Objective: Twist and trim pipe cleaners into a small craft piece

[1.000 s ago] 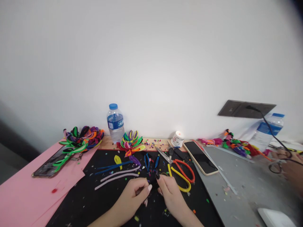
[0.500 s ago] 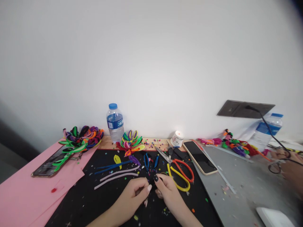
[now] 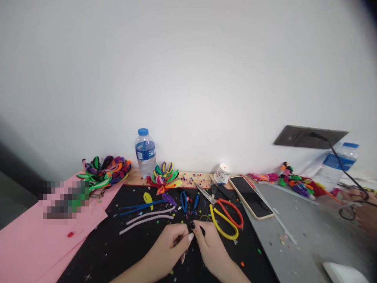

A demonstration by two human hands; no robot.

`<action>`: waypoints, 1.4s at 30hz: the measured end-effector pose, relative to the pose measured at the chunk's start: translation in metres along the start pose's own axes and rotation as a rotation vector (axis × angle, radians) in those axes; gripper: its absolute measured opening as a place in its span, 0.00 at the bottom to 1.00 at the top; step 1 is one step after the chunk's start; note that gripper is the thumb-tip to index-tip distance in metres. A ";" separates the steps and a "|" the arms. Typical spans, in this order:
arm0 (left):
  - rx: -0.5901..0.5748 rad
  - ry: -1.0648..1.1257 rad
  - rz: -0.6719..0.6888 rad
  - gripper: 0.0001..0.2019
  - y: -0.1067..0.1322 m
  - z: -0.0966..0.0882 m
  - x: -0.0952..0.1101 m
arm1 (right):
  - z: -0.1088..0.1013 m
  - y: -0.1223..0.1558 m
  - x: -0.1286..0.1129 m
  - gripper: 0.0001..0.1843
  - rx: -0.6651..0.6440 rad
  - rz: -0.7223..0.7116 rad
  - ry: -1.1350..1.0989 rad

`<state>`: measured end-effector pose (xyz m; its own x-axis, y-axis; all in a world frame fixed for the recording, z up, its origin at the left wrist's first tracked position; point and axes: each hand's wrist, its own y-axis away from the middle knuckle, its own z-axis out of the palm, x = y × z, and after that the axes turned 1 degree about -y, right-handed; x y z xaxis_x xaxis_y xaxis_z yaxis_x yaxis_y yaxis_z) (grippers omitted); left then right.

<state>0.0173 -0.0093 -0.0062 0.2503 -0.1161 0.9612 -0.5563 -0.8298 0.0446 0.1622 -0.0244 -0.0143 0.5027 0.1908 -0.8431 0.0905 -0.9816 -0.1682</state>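
My left hand [image 3: 174, 244] and my right hand [image 3: 209, 243] meet over the black mat [image 3: 118, 251], fingertips pinched together. Between them is a short black pipe cleaner [image 3: 202, 231], mostly hidden by the fingers and hard to make out against the mat. Just beyond my hands lie two blue pipe cleaner loops [image 3: 183, 202]. To the left are two pale lilac pipe cleaners [image 3: 147, 222], longer blue ones [image 3: 141, 206], a yellow loop [image 3: 147, 199] and a purple one [image 3: 169, 199]. Scissors [image 3: 228, 214] with one red and one yellow handle rest open near my right hand.
A water bottle [image 3: 145, 153], a colourful pipe cleaner bundle [image 3: 163, 177] and a paper cup [image 3: 222, 174] stand along the wall. A phone [image 3: 251, 198] lies right. Pink sheets [image 3: 26, 243] and a larger bundle [image 3: 107, 171] are left. Another person's hand [image 3: 361, 210] is at far right.
The whole view has shifted slightly, so things sit a little further right. My hands stay together, with the fingers moving only slightly around the black pipe cleaner.
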 end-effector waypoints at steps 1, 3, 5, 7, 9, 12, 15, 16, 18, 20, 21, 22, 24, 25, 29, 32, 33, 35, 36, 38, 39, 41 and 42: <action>0.006 -0.016 -0.001 0.16 0.000 0.000 0.000 | 0.001 -0.001 0.000 0.23 -0.012 -0.024 0.027; 0.022 -0.047 0.003 0.17 0.001 -0.001 0.001 | 0.001 -0.003 -0.001 0.21 -0.051 -0.051 0.058; 0.036 -0.063 0.005 0.17 0.001 -0.002 0.001 | -0.003 -0.006 -0.002 0.20 -0.093 -0.057 0.059; 0.043 -0.060 -0.003 0.17 0.001 -0.002 -0.001 | -0.009 -0.008 -0.004 0.19 -0.122 -0.054 0.038; 0.048 -0.056 -0.005 0.17 0.001 -0.003 -0.002 | -0.016 -0.010 -0.006 0.18 -0.133 -0.051 0.007; 0.052 -0.075 0.014 0.17 0.001 -0.006 -0.003 | -0.024 -0.011 -0.005 0.17 -0.124 -0.050 -0.010; 0.136 -0.231 0.082 0.18 0.001 -0.013 -0.003 | -0.027 -0.012 0.000 0.15 -0.017 -0.022 0.025; 0.185 -0.306 0.107 0.18 0.000 -0.017 -0.002 | -0.028 -0.013 0.003 0.14 0.042 0.000 0.041; 0.277 -0.425 0.127 0.18 -0.001 -0.024 -0.002 | -0.030 -0.015 0.009 0.12 0.160 0.048 0.064; 0.345 -0.505 0.118 0.16 -0.002 -0.031 -0.003 | -0.033 -0.017 0.015 0.11 0.243 0.066 0.073; 0.374 -0.542 0.109 0.15 -0.003 -0.034 -0.003 | -0.035 -0.018 0.017 0.12 0.265 0.063 0.082; 0.400 -0.576 0.098 0.14 -0.004 -0.037 -0.003 | -0.036 -0.019 0.018 0.12 0.277 0.060 0.094; 0.453 -0.642 0.067 0.09 -0.005 -0.042 -0.004 | -0.038 -0.019 0.019 0.13 0.276 0.060 0.114; 0.476 -0.677 0.052 0.06 -0.006 -0.044 -0.004 | -0.038 -0.020 0.019 0.13 0.266 0.064 0.115; 0.539 -0.819 -0.010 0.08 -0.008 -0.054 -0.008 | -0.037 -0.020 0.020 0.09 0.262 0.083 0.087; 0.541 -0.893 -0.046 0.10 -0.010 -0.059 -0.013 | -0.035 -0.021 0.022 0.08 0.259 0.087 0.074; 0.534 -0.911 -0.053 0.10 -0.010 -0.061 -0.015 | -0.035 -0.021 0.023 0.09 0.254 0.089 0.064; 0.518 -0.939 -0.060 0.10 -0.011 -0.063 -0.018 | -0.035 -0.022 0.024 0.10 0.248 0.097 0.047; 0.511 -0.950 -0.063 0.10 -0.011 -0.064 -0.019 | -0.035 -0.022 0.024 0.11 0.246 0.100 0.042; 0.506 -0.970 -0.068 0.10 -0.011 -0.065 -0.021 | -0.036 -0.022 0.024 0.12 0.248 0.101 0.044; 0.507 -0.979 -0.072 0.10 -0.012 -0.065 -0.021 | -0.036 -0.022 0.024 0.12 0.252 0.100 0.051; 0.512 -0.988 -0.076 0.11 -0.012 -0.067 -0.023 | -0.037 -0.022 0.024 0.13 0.258 0.092 0.072; 0.514 -0.988 -0.074 0.11 -0.012 -0.068 -0.023 | -0.037 -0.022 0.024 0.12 0.259 0.086 0.084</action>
<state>-0.0353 0.0407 -0.0108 0.9167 -0.2504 0.3114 -0.1770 -0.9531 -0.2453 0.2043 0.0016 -0.0119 0.5694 0.0951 -0.8165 -0.1725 -0.9574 -0.2318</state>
